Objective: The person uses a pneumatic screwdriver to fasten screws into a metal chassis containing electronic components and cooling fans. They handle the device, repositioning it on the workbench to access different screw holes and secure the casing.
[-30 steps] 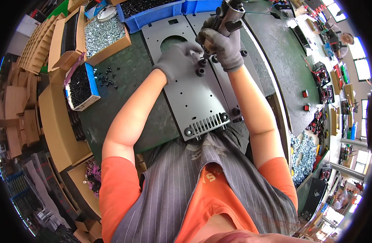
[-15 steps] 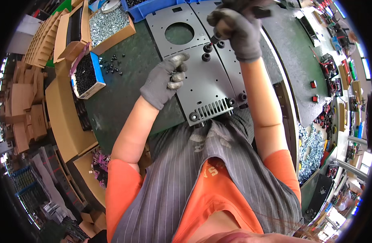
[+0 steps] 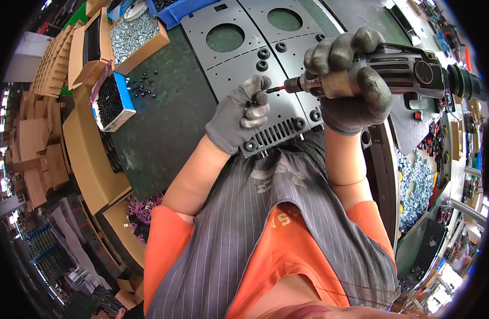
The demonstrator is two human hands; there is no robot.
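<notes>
My right hand (image 3: 356, 80) in a grey work glove grips a black power screwdriver (image 3: 398, 72), held sideways with its red-collared bit pointing left. The bit's tip is right at the thumb and forefinger of my left hand (image 3: 240, 114), also gloved. Those left fingers are curled closed, and whatever they hold is too hidden to name. Beneath both hands lie two grey metal panels (image 3: 223, 66) side by side, each with a large round hole. Round black rubber feet (image 3: 263, 53) sit on them, some in the middle and some at the near corners beside a row of slots.
On the left of the dark green table (image 3: 159, 127) stand a carton of silvery screws (image 3: 132, 37) and a box of small black screws (image 3: 112, 101), with loose ones beside it. A blue bin (image 3: 188, 11) is at the back. Silvery parts (image 3: 414, 181) lie heaped at right.
My right hand has brought the screwdriver down and nearer, turning it sideways. My left hand has moved right to meet the bit. The panels appear shifted slightly left in view.
</notes>
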